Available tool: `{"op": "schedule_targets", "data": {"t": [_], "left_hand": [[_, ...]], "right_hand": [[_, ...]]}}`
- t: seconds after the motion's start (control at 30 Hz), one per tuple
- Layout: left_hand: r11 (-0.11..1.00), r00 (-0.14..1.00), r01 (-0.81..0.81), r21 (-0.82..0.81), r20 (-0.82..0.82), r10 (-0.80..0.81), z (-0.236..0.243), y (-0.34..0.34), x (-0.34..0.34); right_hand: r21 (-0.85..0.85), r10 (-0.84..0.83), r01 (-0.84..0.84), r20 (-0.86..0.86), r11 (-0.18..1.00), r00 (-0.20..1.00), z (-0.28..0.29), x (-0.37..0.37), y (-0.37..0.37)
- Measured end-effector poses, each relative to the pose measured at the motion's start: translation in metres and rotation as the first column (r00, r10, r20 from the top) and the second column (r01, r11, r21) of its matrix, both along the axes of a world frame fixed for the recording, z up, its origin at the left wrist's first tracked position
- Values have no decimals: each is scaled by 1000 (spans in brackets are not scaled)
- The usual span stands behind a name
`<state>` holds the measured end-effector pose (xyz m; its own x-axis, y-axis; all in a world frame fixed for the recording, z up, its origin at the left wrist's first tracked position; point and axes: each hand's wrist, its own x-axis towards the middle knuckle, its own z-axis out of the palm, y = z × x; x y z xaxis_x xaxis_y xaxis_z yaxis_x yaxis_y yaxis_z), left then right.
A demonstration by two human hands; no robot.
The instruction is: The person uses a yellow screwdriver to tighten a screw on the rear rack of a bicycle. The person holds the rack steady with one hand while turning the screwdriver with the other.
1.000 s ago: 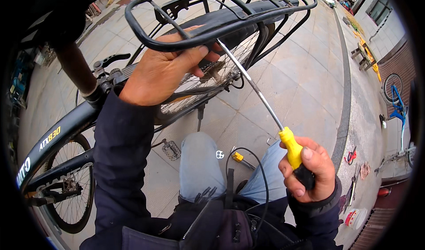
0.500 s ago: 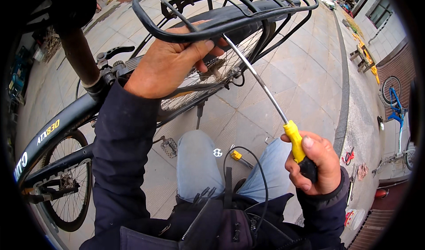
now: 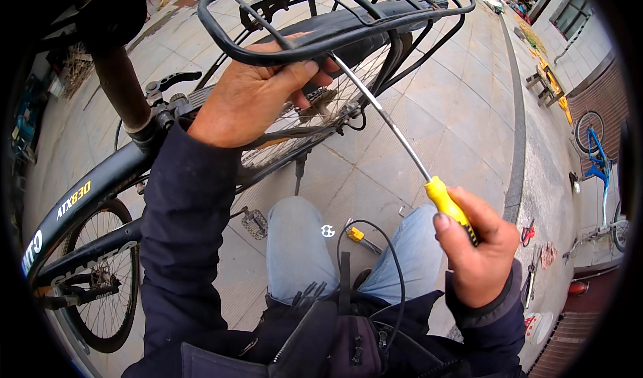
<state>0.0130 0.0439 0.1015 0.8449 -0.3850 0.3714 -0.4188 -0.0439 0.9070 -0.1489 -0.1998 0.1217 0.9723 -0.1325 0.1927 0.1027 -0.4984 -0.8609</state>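
My left hand (image 3: 251,100) is curled under the front end of a black bicycle rear rack (image 3: 254,55), above the rear wheel's spokes; what its fingertips hold is hidden by the rack. My right hand (image 3: 475,247) grips the yellow-and-black handle of a long screwdriver (image 3: 395,131), whose steel shaft slants up to the underside of the rack beside my left fingers. The black bicycle frame (image 3: 107,184) runs along my left, with its rear mudguard (image 3: 345,26) beneath the rack.
A pedal (image 3: 254,222) is by my knee. On the paving lie another yellow-handled tool (image 3: 363,241), red-handled pliers (image 3: 528,233) and other tools. A blue bicycle (image 3: 599,177), a wooden stool (image 3: 542,83) and a white bucket (image 3: 536,328) stand at the right.
My right hand has turned on the screwdriver handle, with its thumb now lower and to the left. The screwdriver's tip stays under the rack beside my left hand, which has barely moved.
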Motion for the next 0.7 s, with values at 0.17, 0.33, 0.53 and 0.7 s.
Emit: {"op": "schedule_targets", "data": {"t": [0.17,0.33,0.53,0.7], "left_hand": [[999,999,-39,-17,-37,38,-2,1,-1],[1000,999,-17,-20,-46,16,6,0,-2],[999,999,-37,25,-20,38,8,-1,-3],[999,994,-46,2,-97,46,13,-3,-3]], "right_hand": [[215,-49,66,-83,974,995,-2,-1,4],[744,148,-10,-120,669,982,-6,-4,-9],[972,321,-36,-41,231,946,-16,-8,-16],[927,453,66,-242,370,858,-6,-3,-20]]}}
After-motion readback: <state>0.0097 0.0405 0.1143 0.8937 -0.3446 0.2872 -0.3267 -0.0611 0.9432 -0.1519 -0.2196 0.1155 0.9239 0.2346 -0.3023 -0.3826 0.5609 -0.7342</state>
